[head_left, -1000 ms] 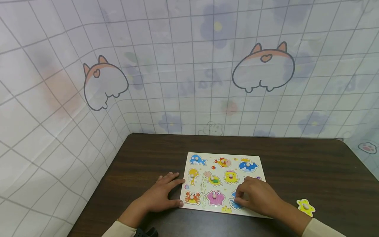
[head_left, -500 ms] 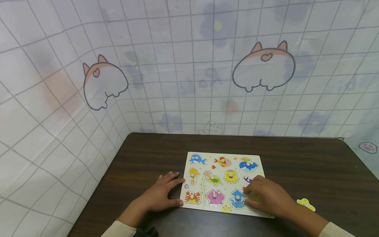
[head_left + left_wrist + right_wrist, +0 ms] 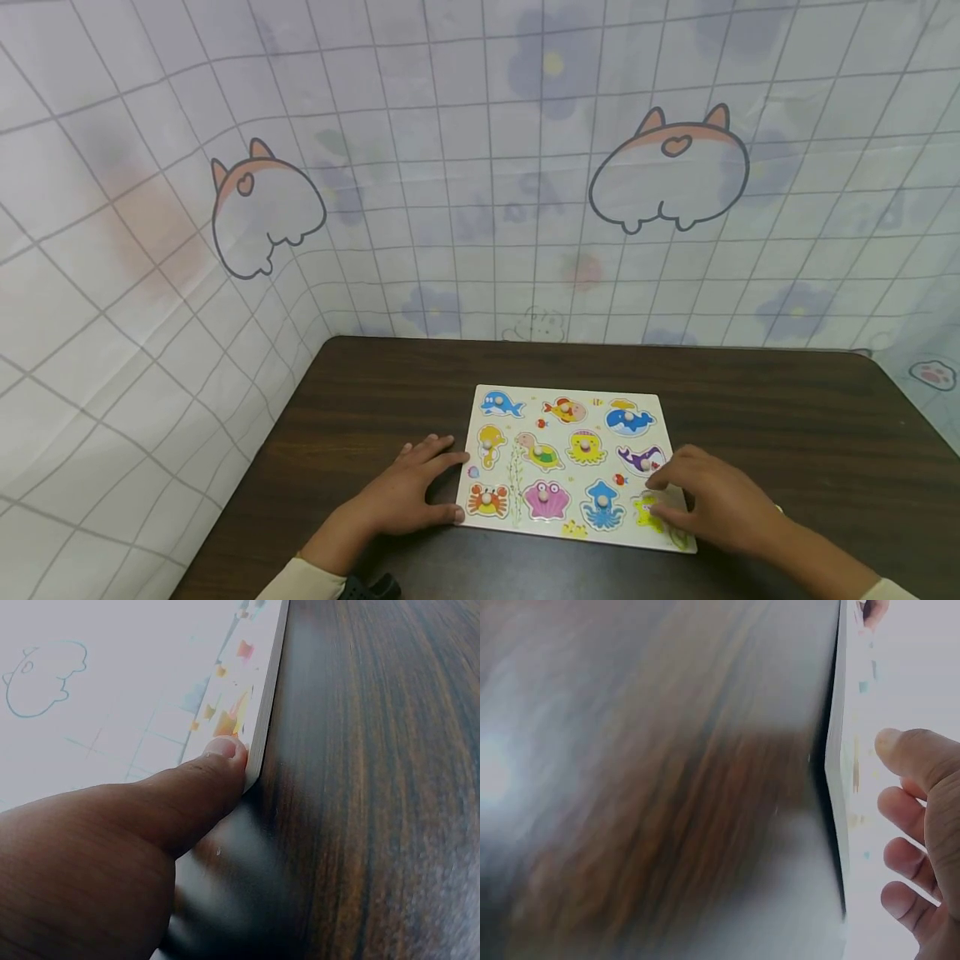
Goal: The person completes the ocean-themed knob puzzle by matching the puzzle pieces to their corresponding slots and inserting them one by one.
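Note:
A white wooden peg puzzle board (image 3: pixel 468 492) lies on the table with sea-animal pieces set in it. My left hand (image 3: pixel 401 496) rests flat at its left side, thumb on the near left corner and index finger at the edge. My right hand (image 3: pixel 720 504) hovers over the near right corner, fingers loosely bent and holding nothing. Beneath it shows a yellow-green star printed spot (image 3: pixel 647 510). Close by sit a blue squid piece (image 3: pixel 602 507) and a purple whale-like piece (image 3: pixel 639 459). The loose yellow star piece is almost wholly hidden behind my right wrist.
The dark wood table (image 3: pixel 390 375) extends around the board on all sides. Behind it and to the left hangs a white gridded cloth (image 3: pixel 450 208) with cartoon animals. A black band (image 3: pixel 371 587) is on my left wrist.
My right hand has moved right from the squid piece to the board's near right corner, uncovering the squid and purple pieces. The star piece has become covered by the wrist. The left hand stays still.

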`<state>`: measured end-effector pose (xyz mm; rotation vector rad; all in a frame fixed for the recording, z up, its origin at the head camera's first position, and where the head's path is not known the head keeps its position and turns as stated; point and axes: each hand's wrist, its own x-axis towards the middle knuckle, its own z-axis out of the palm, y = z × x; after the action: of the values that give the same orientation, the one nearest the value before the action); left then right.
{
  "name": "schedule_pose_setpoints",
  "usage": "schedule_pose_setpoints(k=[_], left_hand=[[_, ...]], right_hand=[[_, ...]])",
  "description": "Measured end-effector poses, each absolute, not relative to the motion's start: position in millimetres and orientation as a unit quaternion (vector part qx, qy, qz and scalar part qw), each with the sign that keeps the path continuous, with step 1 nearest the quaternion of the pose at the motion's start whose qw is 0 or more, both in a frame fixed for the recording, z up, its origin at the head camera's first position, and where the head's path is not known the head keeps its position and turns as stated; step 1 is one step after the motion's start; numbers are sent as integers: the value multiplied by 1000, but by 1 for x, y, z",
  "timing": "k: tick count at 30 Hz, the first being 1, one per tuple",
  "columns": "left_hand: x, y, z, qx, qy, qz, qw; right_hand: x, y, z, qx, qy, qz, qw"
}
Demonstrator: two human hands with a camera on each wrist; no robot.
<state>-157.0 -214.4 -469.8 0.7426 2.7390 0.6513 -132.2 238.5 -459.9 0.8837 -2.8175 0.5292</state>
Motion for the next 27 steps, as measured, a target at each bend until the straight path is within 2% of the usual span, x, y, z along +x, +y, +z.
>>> schedule_pose_setpoints(k=[3,10,15,27], left_hand=[[-157,-214,-469,254,934,223,116],[-155,-213,-466,252,935,222,116],[-155,-213,-466,250,935,224,115],[-156,-214,-469,242,938,215,121]], right_hand=[[-130,246,-460,279,-944,165,65],[-127,262,-460,269,-945,157,100],[-125,275,-461,244,-954,152,84],[-121,306,-469,249,-948,145,135]])
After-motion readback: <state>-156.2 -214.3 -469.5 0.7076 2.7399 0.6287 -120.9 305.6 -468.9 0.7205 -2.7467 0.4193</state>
